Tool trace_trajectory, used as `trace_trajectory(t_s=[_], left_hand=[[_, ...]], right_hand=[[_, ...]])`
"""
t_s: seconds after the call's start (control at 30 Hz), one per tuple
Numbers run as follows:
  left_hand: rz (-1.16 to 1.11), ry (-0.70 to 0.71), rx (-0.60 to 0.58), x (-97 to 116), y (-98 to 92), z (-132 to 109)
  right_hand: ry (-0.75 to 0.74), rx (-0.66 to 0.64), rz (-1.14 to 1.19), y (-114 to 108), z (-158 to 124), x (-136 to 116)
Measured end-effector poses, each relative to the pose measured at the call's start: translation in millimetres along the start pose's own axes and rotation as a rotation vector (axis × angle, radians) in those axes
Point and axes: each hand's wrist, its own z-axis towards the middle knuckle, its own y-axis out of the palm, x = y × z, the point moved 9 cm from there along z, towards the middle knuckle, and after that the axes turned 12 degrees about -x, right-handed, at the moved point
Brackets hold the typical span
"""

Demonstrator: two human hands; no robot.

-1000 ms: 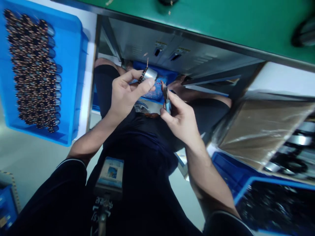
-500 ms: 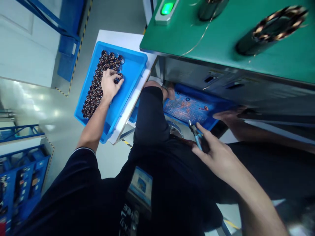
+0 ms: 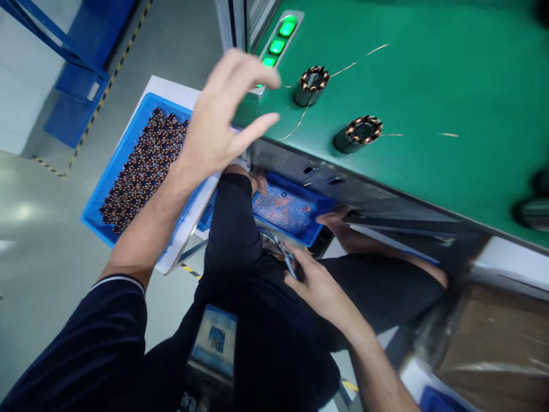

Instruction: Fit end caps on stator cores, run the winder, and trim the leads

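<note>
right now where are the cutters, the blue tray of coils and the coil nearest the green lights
cutters (image 3: 290, 267), head view, on the blue handle
blue tray (image 3: 115, 166), head view, on its bare side wall
coil (image 3: 312, 84), head view, on its copper top

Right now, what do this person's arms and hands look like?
Both hands are bare: no gloves, rings or watch show on the left hand or the right hand. The left arm wears a dark navy short sleeve with a thin pale edge at its hem. The right sleeve is out of view.

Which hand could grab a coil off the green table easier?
Left. The left hand is open, empty and up by the nearest coil; the right hand is low, holding cutters.
</note>
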Motion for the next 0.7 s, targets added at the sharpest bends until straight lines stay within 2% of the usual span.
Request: trace_trajectory(t_s=[0.07, 0.13, 0.2, 0.23, 0.3, 0.37, 0.4, 0.47, 0.5, 0.6, 0.7], left_hand=[[-0.137, 0.203, -0.061, 30, 21.7, 46], [-0.198, 0.240, -0.103, 31, 43.7, 85], [-0.233, 0.229, -0.084, 26, 53.8, 103], [-0.239, 0.234, -0.063, 28, 53.6, 102], [-0.242, 0.298, -0.030, 46, 47.2, 78], [-0.266, 0.371, -0.056, 78, 41.6, 36], [-0.331, 0.356, -0.062, 90, 38.9, 14], [-0.392, 0.350, -0.150, 118, 44.8, -28], [-0.455, 0.361, -0.155, 129, 46.8, -46], [-0.579, 0.316, -0.155, 142, 63.6, -80], [-0.472, 0.329, -0.082, 146, 75.4, -98]], right_hand=[[-0.023, -0.046, 0.017, 1, 1, -16], [-0.049, -0.032, 0.029, -5, -2, -30], [-0.071, 0.032, 0.058, -13, -10, -37], [-0.086, 0.080, 0.079, -18, -16, -38], [-0.129, 0.209, 0.119, -27, -31, -38], [-0.170, 0.363, 0.162, -36, -51, -39], [-0.185, 0.431, 0.189, -40, -60, -41], [-0.215, 0.528, 0.241, -48, -75, -48], [-0.233, 0.556, 0.258, -52, -79, -54], [-0.263, 0.594, 0.242, -63, -83, -72], [-0.226, 0.585, 0.205, -69, -79, -78]])
